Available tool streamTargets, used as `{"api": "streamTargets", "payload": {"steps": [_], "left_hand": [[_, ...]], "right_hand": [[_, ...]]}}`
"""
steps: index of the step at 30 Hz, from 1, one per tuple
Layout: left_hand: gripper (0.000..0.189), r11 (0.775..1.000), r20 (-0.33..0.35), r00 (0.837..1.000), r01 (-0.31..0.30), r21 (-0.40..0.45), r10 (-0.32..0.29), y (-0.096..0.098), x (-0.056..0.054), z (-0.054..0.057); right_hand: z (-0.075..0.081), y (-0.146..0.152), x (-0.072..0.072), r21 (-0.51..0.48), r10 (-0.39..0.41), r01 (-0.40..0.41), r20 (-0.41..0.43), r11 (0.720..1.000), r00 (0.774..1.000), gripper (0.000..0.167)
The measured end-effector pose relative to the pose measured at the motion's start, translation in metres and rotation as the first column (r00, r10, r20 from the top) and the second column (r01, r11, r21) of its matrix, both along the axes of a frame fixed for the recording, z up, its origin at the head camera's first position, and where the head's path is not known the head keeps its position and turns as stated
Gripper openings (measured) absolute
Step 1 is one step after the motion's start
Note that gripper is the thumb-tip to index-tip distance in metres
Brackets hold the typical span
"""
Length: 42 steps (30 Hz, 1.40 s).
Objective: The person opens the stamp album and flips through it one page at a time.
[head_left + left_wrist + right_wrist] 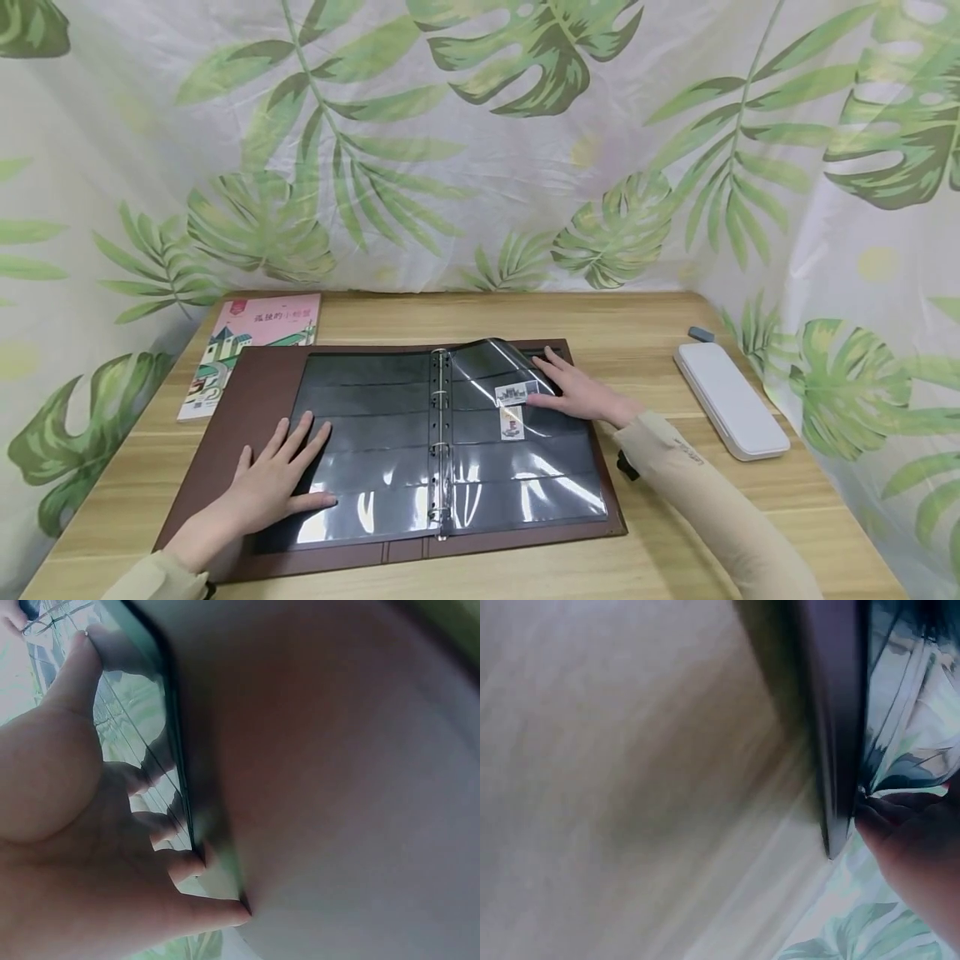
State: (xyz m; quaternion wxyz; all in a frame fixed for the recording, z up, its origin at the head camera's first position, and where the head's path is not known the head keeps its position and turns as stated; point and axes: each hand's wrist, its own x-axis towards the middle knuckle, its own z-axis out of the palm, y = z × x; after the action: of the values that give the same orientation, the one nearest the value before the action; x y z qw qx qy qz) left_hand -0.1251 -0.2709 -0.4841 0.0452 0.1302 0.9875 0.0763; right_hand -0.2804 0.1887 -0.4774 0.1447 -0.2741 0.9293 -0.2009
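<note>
An album [397,546] with a brown cover lies spread on the table, its black pocket pages held by metal rings [441,450]. My left hand [273,475] rests with spread fingers on the left page [375,433]; in the left wrist view the fingers [202,911] reach over its edge. My right hand [581,392] is at the upper outer corner of the right page [525,462], thumb beside a grey stamp [514,393]. A clear-looking sheet [491,367] bulges upward there. Below the grey stamp lies a smaller light stamp [512,423]. The right fingertips are partly hidden in the right wrist view.
A pink illustrated book [288,308] lies at the back left, partly under the album cover. On the right are a white case [731,402] and a small blue-grey block [701,334]. Leaf-print cloth [510,167] hangs behind the wooden table [637,317].
</note>
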Motion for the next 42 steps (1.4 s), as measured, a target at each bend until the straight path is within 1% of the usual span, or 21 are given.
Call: {"api": "streamTargets", "payload": {"steps": [4,6,11,12,13,15,17,19,20,22,23,24,27,30,32,34,37,39,42], "left_hand": [[0.103,1.0,-0.015,1.0,0.006,-0.005,-0.006,0.0,0.0,0.001],[0.103,1.0,-0.013,1.0,0.005,-0.005,-0.005,0.001,0.0,0.002],[0.103,1.0,-0.005,1.0,0.006,0.001,-0.006,0.001,0.0,0.002],[0.103,1.0,-0.004,1.0,0.007,0.002,-0.007,0.001,0.0,0.002],[0.102,1.0,-0.005,1.0,0.008,0.001,-0.008,0.001,0.0,0.003],[0.102,1.0,-0.008,1.0,0.011,0.002,-0.011,0.001,0.0,0.003],[0.102,1.0,-0.016,1.0,0.015,0.0,-0.015,0.0,0.0,0.003],[0.102,1.0,-0.014,1.0,0.013,-0.002,-0.013,0.0,0.0,0.002],[0.102,1.0,-0.013,1.0,0.011,-0.003,-0.011,-0.001,0.0,0.002],[0.103,1.0,-0.015,1.0,0.009,-0.007,-0.009,-0.002,0.0,0.001],[0.103,1.0,-0.015,1.0,0.007,-0.008,-0.007,-0.002,0.0,0.0],[0.104,1.0,-0.014,1.0,0.004,-0.008,-0.005,-0.003,0.0,-0.001],[0.104,1.0,-0.03,1.0,0.004,-0.011,-0.005,-0.003,0.0,-0.004],[0.103,1.0,-0.04,0.999,-0.002,-0.012,0.001,-0.004,0.001,-0.005],[0.103,1.0,-0.049,0.999,-0.003,-0.016,0.002,-0.004,0.001,-0.005],[0.103,1.0,-0.058,0.998,-0.001,-0.018,-0.001,-0.005,0.002,-0.005],[0.102,1.0,-0.068,0.998,0.004,-0.022,-0.005,-0.005,0.002,-0.006],[0.102,1.0,-0.072,0.997,0.006,-0.021,-0.008,-0.006,0.003,-0.006],[0.102,1.0,-0.073,0.997,0.007,-0.015,-0.008,-0.006,0.003,-0.005]], "right_hand": [[0.006,0.0,0.001,-0.05,-0.047,0.047,-0.008,0.998,0.999,0.078],[0.01,0.0,0.001,-0.082,-0.066,0.063,-0.032,0.995,0.997,0.074],[0.017,0.002,0.0,-0.147,-0.126,0.116,-0.059,0.982,0.99,0.063],[0.018,0.003,0.0,-0.161,-0.147,0.137,-0.05,0.977,0.988,0.062],[0.02,0.004,0.0,-0.181,-0.171,0.164,-0.023,0.97,0.985,0.06],[0.025,0.006,0.001,-0.242,-0.214,0.218,0.046,0.945,0.976,0.059],[0.031,0.009,0.003,-0.313,-0.245,0.281,0.15,0.907,0.958,0.061],[0.039,0.011,0.004,-0.37,-0.257,0.344,0.264,0.863,0.93,0.064],[0.043,0.012,0.004,-0.388,-0.254,0.363,0.304,0.847,0.918,0.065],[0.053,0.013,0.005,-0.402,-0.239,0.384,0.366,0.831,0.9,0.062],[0.058,0.013,0.005,-0.403,-0.23,0.392,0.393,0.827,0.89,0.059],[0.064,0.014,0.005,-0.397,-0.224,0.391,0.404,0.83,0.887,0.058],[0.079,0.013,0.005,-0.422,-0.173,0.377,0.446,0.825,0.878,0.031],[0.091,0.006,0.002,-0.469,-0.11,0.36,0.479,0.807,0.871,0.019],[0.098,-0.001,0.0,-0.493,-0.083,0.357,0.494,0.794,0.866,0.018],[0.106,-0.008,-0.001,-0.513,-0.064,0.353,0.498,0.782,0.865,0.022],[0.116,-0.021,-0.004,-0.545,-0.038,0.359,0.512,0.758,0.858,0.024],[0.121,-0.029,-0.005,-0.574,-0.01,0.356,0.518,0.737,0.856,0.024],[0.128,-0.041,-0.007,-0.622,0.038,0.36,0.531,0.695,0.846,0.036]]}}
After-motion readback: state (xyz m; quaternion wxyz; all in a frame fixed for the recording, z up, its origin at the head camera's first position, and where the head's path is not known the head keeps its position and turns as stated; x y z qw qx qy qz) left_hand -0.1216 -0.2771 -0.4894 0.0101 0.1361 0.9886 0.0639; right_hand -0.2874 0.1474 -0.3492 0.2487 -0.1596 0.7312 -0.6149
